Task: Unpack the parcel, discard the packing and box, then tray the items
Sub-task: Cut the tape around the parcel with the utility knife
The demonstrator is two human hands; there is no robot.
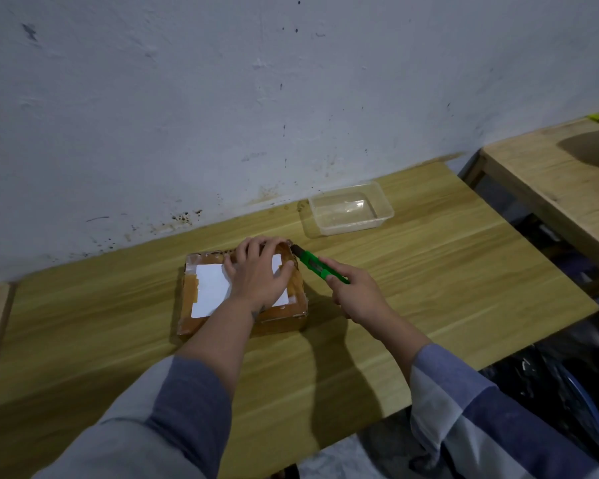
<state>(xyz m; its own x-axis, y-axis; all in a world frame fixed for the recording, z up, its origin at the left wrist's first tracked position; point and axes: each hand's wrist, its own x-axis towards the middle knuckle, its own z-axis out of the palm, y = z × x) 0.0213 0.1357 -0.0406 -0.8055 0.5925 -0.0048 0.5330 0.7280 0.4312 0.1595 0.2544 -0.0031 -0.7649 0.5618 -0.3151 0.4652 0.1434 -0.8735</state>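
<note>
Two bare forearms, left sleeve (159,409) in pale grey with a darker blue-grey band at the cuff, pushed up, right sleeve (481,409) in pale and blue-purple blocks, a small dark mark on the left wrist (255,314)

Bare wooden tabletop (429,271) lies open between the flat taped cardboard parcel (201,305) and the clear rectangular plastic tray (350,209). A white plastered wall (222,98) closes off the table's far edge just behind both.
</note>
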